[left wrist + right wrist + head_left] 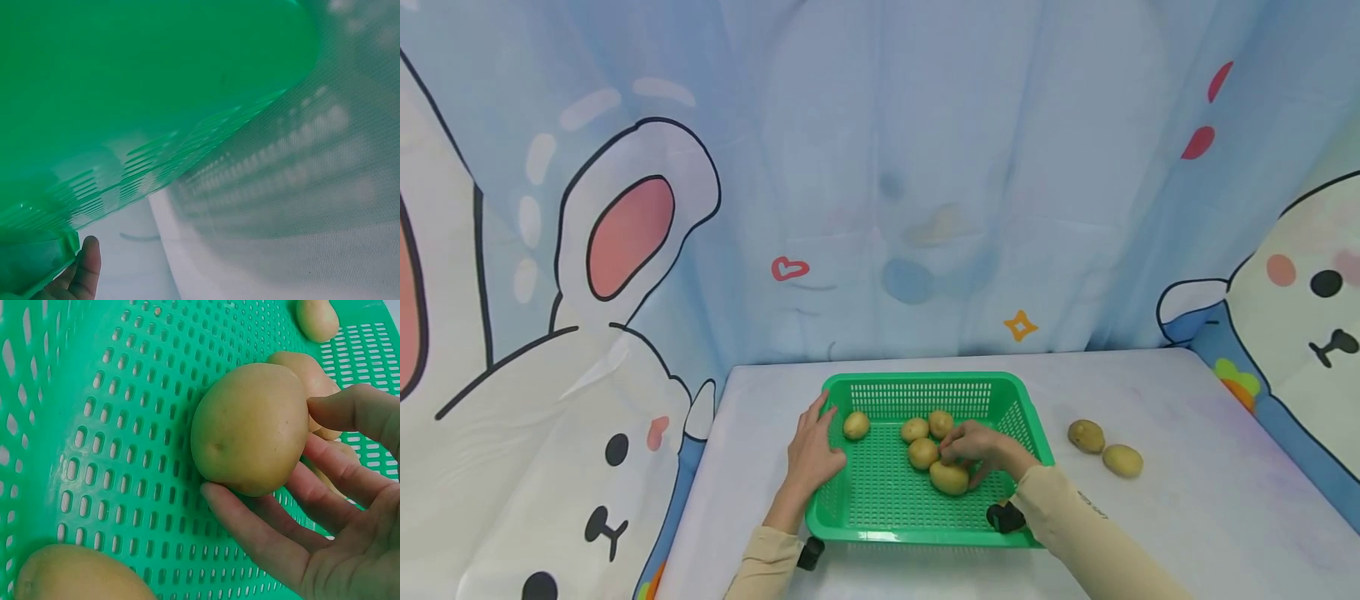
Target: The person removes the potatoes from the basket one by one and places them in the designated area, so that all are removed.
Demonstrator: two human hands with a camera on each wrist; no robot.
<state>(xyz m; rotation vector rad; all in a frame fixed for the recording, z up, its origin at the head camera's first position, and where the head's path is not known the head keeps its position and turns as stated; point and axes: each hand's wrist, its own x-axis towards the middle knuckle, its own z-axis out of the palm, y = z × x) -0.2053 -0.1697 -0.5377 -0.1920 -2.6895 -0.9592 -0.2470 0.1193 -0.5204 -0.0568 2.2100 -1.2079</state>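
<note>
A green perforated plastic basket [880, 504] holds several yellow potatoes. At its left side, my left hand [815, 450] grips the rim, thumb toward the inside; fingers [87, 269] show by the rim in the left wrist view. Inside the basket, my right hand [981, 447] holds a large potato [250, 431], its fingertips around the side and underneath. This potato [949, 478] touches or nearly touches another potato [922, 453]. Just behind are two more, a potato [914, 430] and a potato [941, 423]. A single potato [856, 425] lies near the left wall.
Outside the basket, a darker potato [1086, 436] and a paler potato [1123, 460] lie on the white table [1195, 517] at right. Another potato [81, 575] lies in the basket near my right wrist. A cartoon-printed curtain [880, 183] hangs behind the table.
</note>
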